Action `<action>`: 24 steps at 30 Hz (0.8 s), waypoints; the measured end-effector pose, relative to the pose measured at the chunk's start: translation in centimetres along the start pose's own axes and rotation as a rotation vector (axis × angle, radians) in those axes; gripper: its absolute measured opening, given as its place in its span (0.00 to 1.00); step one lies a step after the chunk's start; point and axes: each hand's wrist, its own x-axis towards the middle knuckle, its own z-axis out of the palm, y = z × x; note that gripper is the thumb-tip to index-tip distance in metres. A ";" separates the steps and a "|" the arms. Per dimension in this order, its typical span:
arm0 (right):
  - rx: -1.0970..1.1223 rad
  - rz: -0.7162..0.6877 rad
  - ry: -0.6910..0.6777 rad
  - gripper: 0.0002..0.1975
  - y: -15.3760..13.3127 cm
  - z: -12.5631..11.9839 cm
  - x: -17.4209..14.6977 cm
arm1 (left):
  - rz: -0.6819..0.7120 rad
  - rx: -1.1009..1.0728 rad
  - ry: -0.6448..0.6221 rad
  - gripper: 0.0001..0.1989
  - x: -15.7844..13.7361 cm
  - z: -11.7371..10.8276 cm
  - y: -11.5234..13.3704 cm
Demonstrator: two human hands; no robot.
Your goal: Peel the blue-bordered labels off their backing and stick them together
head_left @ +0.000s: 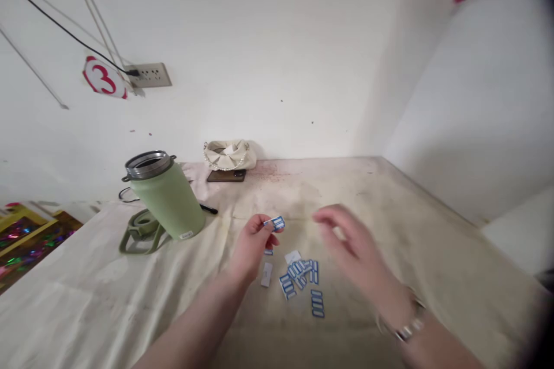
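Observation:
Between the thumb and fingers of my left hand (255, 242) is a small blue-and-white card (277, 223), raised above the cloth. My right hand (348, 242) hovers to the right of it, apart from the card and smeared by motion; its fingers look bent, and whether they pinch anything does not show. Below and between the hands lies a loose pile of similar blue-and-white cards (298, 270), several overlapping. One such card (317, 303) lies by itself nearer to me. A plain white card (266, 274) rests just below my left hand, and part of another blue-edged piece shows under its fingers.
A large green bottle (168, 196), its top open, stands at the left beside its green lid (142, 230). A black pen (209, 208) lies behind it. Against the wall are a cream bag (231, 155) and a phone (225, 176). A pale cloth (415, 230) covers the table.

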 end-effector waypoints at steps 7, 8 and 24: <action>-0.293 0.092 -0.337 0.11 5.2 6.5 -3.6 | 0.023 0.167 0.078 0.08 -3.3 -0.5 -3.9; -0.296 0.098 -0.323 0.12 5.5 6.8 -4.0 | 0.036 0.187 0.077 0.08 -3.5 -0.6 -4.2; -0.029 0.223 -0.243 0.06 9.3 6.1 -3.8 | 0.026 0.290 0.089 0.09 -2.3 -0.4 -5.2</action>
